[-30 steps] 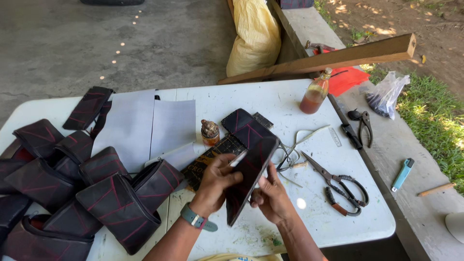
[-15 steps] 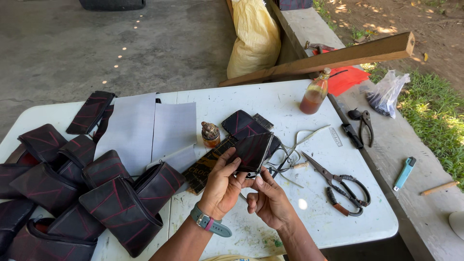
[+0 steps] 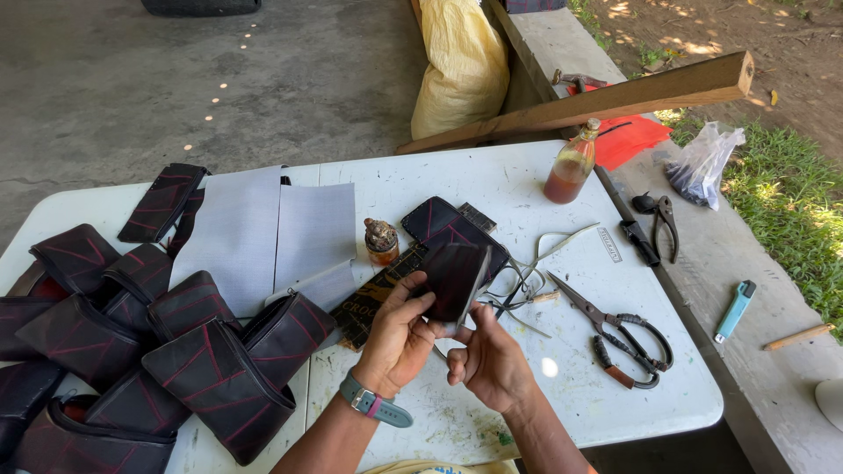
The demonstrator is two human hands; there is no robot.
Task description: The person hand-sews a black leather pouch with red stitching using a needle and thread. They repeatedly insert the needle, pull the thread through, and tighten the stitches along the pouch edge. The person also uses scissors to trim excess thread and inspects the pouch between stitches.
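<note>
- I'm at a white folding table [image 3: 562, 189] outdoors, concrete floor beyond it, grass and a low ledge off to my right.
- My left hand [image 3: 399, 338] is curled around a dark flat panel [image 3: 454, 279], thumb across its lower face, fingers wrapped behind: a firm grasp, held just above the tabletop in front of me.
- My right hand [image 3: 492, 364] sits just beside the panel's bottom corner, fingers half bent; thumb and forefinger pinch towards the edge, but I cannot tell if they really grip it.
- The panel is black, glossy, roughly rectangular, tilted upright, with a pale edge strip along its right side.
- Counting now: one more dark stitched panel [image 3: 439, 224] lies flat behind it.
- One pair of scissors [image 3: 615, 329], one pair of pliers [image 3: 663, 219], one bottle of reddish liquid [image 3: 569, 167], one small crusted jar [image 3: 382, 239], one blue lighter [image 3: 734, 310].
- Two pale sheets [image 3: 272, 233] side by side.
- Dark pouches with red stitching [image 3: 211, 369] are piled on my left, too overlapped to count exactly.
</note>
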